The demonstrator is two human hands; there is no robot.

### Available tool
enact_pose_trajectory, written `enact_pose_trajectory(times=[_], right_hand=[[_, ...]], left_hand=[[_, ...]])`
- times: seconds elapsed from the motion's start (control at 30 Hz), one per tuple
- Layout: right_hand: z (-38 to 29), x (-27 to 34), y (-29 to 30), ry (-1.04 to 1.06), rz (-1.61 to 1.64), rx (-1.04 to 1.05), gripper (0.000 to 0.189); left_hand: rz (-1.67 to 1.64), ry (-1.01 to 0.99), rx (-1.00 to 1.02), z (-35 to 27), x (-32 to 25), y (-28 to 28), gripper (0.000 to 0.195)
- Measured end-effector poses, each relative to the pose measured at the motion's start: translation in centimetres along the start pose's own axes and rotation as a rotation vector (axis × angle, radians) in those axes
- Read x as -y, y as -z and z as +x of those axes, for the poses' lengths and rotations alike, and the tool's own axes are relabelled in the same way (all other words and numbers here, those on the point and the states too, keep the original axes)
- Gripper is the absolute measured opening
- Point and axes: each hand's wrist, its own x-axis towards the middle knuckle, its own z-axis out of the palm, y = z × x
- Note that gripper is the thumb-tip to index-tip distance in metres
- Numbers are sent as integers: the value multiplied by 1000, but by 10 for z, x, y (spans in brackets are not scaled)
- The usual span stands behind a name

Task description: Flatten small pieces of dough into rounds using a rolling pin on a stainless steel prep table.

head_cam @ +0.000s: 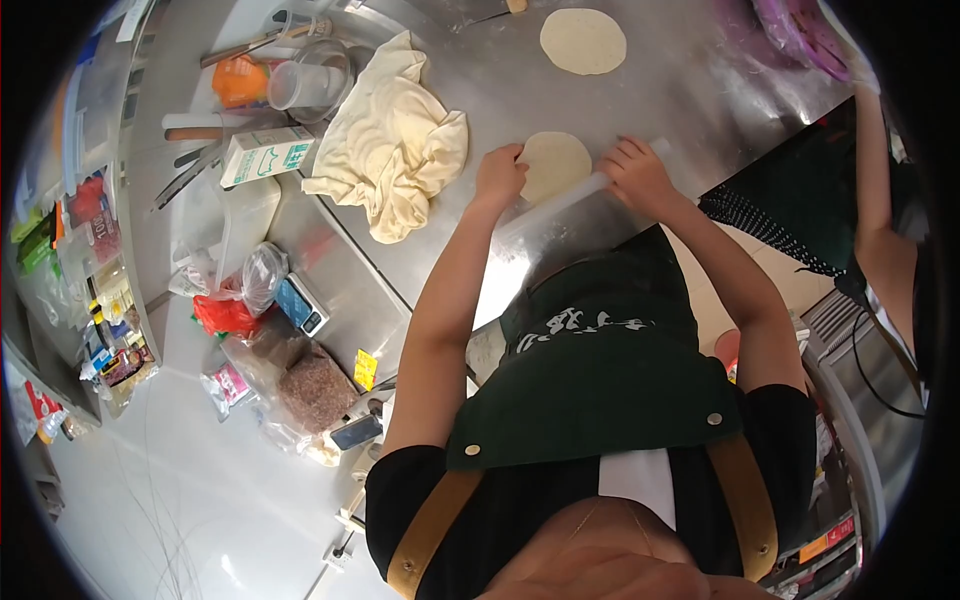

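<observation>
Before me on the metal worktop (480, 90) lies a flat round of dough (559, 169). My left hand (502, 174) has its fingers curled at the left edge of this round, seemingly pinching it. A pale, translucent rolling pin (577, 196) lies slantwise along the round's near edge. The fingers of my right hand (636, 171) are bent over the pin towards its right end. Farther away, a second dough round (583, 41) lies flat. A crumpled cream cloth (401, 150) is heaped to the left of my left hand; anything under it is hidden.
At the left stand a carton (268, 154), clear plastic cups (300, 86) and an orange bag (240, 81). A digital scale (301, 304) and a bag of brown granules (319, 390) are nearer. Another person's arm (871, 165) reaches towards a purple plastic-covered item (806, 37) at right.
</observation>
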Motion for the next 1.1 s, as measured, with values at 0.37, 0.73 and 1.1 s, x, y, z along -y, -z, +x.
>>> enact_pose_trajectory(times=[0.37, 0.73, 1.1], right_hand=[[21, 22, -26, -216, -187, -118, 46], [10, 26, -22, -193, -18, -147, 49], [-33, 10, 30, -24, 180, -50, 34]], left_hand=[[-738, 88, -49, 5, 25, -26, 30], [-32, 9, 84, 19, -5, 1, 19], [-144, 46, -17, -43, -73, 35, 20]])
